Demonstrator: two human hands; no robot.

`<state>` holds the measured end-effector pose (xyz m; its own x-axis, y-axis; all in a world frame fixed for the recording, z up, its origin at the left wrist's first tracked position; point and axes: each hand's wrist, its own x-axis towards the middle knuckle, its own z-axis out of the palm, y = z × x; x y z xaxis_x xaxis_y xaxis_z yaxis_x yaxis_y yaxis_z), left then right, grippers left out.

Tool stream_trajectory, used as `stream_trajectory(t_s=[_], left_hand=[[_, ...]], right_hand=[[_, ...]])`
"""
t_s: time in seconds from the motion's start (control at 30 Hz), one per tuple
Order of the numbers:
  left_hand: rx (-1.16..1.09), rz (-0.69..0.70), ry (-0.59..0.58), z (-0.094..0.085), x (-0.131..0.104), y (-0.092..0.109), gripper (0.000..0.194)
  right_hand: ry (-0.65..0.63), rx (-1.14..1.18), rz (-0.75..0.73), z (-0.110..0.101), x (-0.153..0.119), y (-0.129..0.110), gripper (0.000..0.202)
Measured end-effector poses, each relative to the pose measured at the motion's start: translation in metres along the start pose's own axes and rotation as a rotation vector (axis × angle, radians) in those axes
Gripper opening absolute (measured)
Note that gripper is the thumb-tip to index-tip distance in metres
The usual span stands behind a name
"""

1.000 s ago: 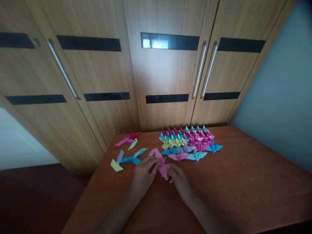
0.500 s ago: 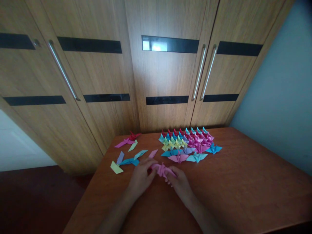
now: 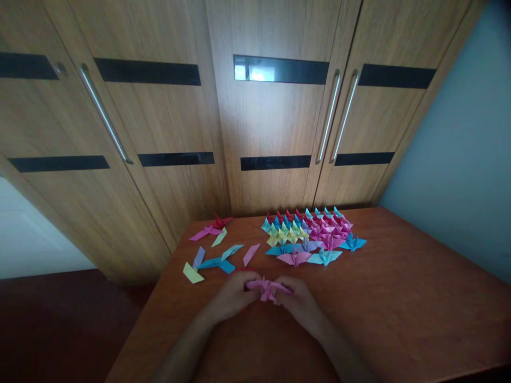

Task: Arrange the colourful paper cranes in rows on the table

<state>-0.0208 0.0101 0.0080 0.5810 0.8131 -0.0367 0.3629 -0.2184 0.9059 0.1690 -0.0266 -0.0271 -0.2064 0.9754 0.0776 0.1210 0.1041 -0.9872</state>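
Observation:
A pink origami crane (image 3: 266, 290) is held between both hands, its wings spread to either side. My left hand (image 3: 236, 293) pinches the left wing between thumb and fingers. The right wing is gripped by my right hand (image 3: 295, 299), whose fingertips are partly hidden under the paper. Just beyond my hands lies a folded pink paper piece (image 3: 251, 255). A red paper piece (image 3: 244, 269) shows partly behind my left hand. Past my right hand rest a finished pink crane (image 3: 294, 258) and a light blue crane (image 3: 324, 257).
Rows of colourful paper cranes (image 3: 307, 227) stand at the back of the brown table (image 3: 399, 276). To the left lie blue folded pieces (image 3: 215, 263), a yellow piece (image 3: 193, 273), a purple piece (image 3: 198, 257) and a red crane (image 3: 221, 221). Behind is a wooden wardrobe (image 3: 271, 122).
Both hands and the pink crane have moved slightly lower, toward me. The crane's wings now lie flatter and wider apart. The pink piece beyond my left hand has come fully into view.

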Motion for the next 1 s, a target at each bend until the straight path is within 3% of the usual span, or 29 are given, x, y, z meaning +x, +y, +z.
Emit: stream_trajectory(t_s=[0.2,0.37,0.7,1.0], left_hand=[[-0.469,-0.024,-0.049,0.000,-0.002,-0.002,0.024],[-0.764,-0.079,-0.014,0.006,-0.003,-0.004,0.025],[-0.882,-0.053,0.054,0.000,-0.004,-0.005,0.027],[-0.886,-0.032,0.085,-0.001,-0.002,-0.006,0.029]], right_hand=[[-0.065,0.547,0.091,-0.006,-0.002,-0.005,0.024],[-0.048,0.838,0.146,-0.007,-0.002,-0.002,0.015],[0.062,0.992,0.147,-0.013,-0.001,-0.005,0.016],[0.182,0.914,0.147,-0.014,0.003,0.003,0.025]])
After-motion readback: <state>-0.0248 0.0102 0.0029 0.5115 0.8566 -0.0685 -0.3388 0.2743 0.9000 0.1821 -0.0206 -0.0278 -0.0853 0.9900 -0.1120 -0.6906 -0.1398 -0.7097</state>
